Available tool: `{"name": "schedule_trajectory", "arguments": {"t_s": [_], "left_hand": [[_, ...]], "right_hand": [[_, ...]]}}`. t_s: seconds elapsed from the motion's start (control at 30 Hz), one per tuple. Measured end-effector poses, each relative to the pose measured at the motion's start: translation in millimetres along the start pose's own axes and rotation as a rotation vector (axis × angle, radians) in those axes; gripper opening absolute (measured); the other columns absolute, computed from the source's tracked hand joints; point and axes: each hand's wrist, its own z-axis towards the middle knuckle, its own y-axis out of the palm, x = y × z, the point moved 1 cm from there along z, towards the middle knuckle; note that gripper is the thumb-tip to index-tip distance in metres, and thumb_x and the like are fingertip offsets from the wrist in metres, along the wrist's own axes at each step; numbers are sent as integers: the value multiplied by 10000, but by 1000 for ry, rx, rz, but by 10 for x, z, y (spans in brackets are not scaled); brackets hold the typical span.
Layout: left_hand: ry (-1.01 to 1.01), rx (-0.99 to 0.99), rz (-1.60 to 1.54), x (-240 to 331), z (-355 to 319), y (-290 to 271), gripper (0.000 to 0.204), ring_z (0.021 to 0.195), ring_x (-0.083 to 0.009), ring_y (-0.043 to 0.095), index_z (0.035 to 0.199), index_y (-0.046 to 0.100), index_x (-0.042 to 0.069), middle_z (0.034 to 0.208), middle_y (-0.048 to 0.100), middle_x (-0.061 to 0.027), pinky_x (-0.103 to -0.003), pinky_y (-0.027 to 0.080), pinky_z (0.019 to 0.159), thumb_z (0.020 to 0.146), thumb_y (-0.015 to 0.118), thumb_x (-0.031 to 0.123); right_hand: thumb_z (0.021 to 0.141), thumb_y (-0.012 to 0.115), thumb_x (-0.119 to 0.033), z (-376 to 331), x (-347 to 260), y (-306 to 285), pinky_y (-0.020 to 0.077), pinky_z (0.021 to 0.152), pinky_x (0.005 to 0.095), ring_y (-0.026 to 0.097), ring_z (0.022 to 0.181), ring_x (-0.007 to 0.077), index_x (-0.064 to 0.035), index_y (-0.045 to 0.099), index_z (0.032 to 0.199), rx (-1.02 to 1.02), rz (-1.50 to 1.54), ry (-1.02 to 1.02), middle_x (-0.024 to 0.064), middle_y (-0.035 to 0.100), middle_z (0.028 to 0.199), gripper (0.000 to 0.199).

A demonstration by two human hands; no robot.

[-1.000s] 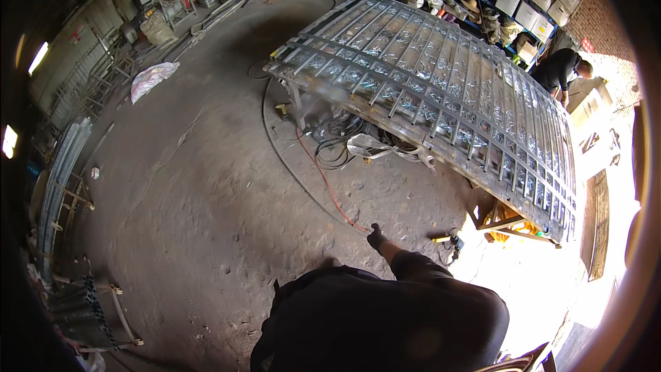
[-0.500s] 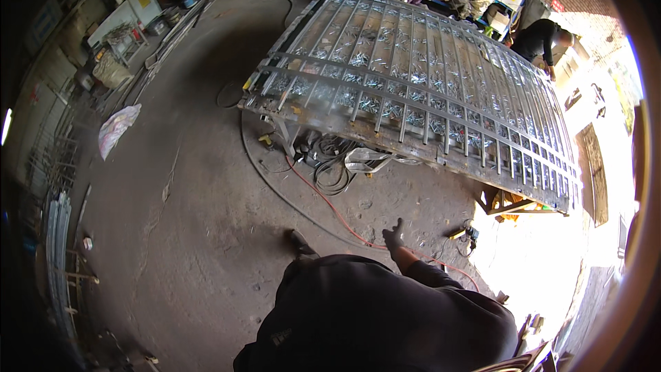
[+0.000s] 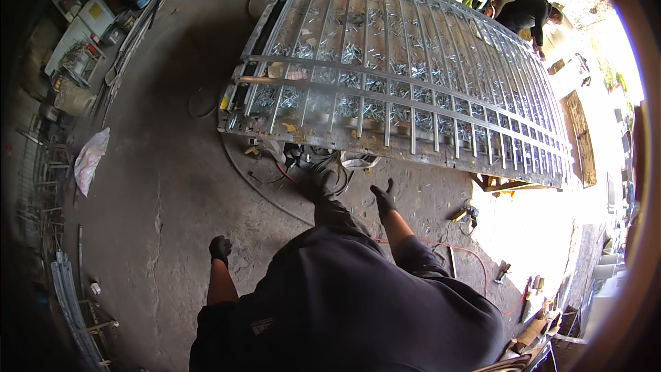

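Observation:
My right hand point(image 3: 384, 203), in a dark glove, hangs over the floor with its thumb spread from the fingers and nothing in it. Lower left, my gloved left hand point(image 3: 220, 249) is curled closed beside my body, and no object shows in it. Ahead stands a large metal work table point(image 3: 323, 139). On it lies a grille of silver metal bars point(image 3: 387, 120), with many short shiny metal pieces scattered between them. A wooden handle point(image 3: 261, 80) lies across the grille's near left corner. Neither hand touches the table.
A grey hose point(image 3: 258, 196) and a red hose point(image 3: 475, 253) cross the floor. A corded power tool point(image 3: 469, 215) lies at the right. Another person point(image 3: 527, 17) bends over the table's far right end. Long metal profiles point(image 3: 67, 296) lie at the left.
My left hand has come into view at the lower left. My right hand has shifted up and slightly left. The table appears nearer, and my leg now reaches toward it.

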Motion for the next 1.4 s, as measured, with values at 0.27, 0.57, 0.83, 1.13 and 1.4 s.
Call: {"name": "schedule_trajectory", "arguments": {"t_s": [0.27,0.57,0.83,1.13,1.4], "left_hand": [[103,90,-69,227,-183,740,353,855,-243,673,1236,601,153,1034,706,-101,-403,505,707,940,579,345],[-304,102,48,78,-855,1680,323,801,-247,668,1191,618,140,984,702,-107,-416,511,667,927,595,325],[-361,169,82,609,-638,1831,302,749,-245,664,1152,629,120,938,701,-112,-413,515,633,917,607,308],[-389,179,129,852,-483,1951,281,690,-243,659,1107,642,97,886,699,-117,-410,519,594,905,621,290],[-314,127,143,1036,-373,1976,263,638,-241,654,1068,653,77,840,697,-121,-407,523,559,894,633,274]], "right_hand": [[841,758,-184,2545,-1955,1501,365,1089,384,369,1385,270,-100,147,1546,-85,-232,-598,158,344,1526,937],[854,531,-124,5039,-3691,3151,467,993,432,597,1162,330,-159,612,1261,-637,-1638,-804,139,643,1227,416],[816,629,-557,5851,-3462,3753,395,1037,510,403,1350,381,-203,516,1375,-502,-1844,-1391,176,384,1495,671],[772,630,-646,6097,-3328,3884,379,1042,521,367,1369,393,-226,491,1397,-579,-1808,-1416,183,321,1528,766],[743,635,-696,5796,-3365,3699,393,1020,504,374,1363,390,-264,486,1402,-471,-1937,-989,190,288,1545,802]]}}
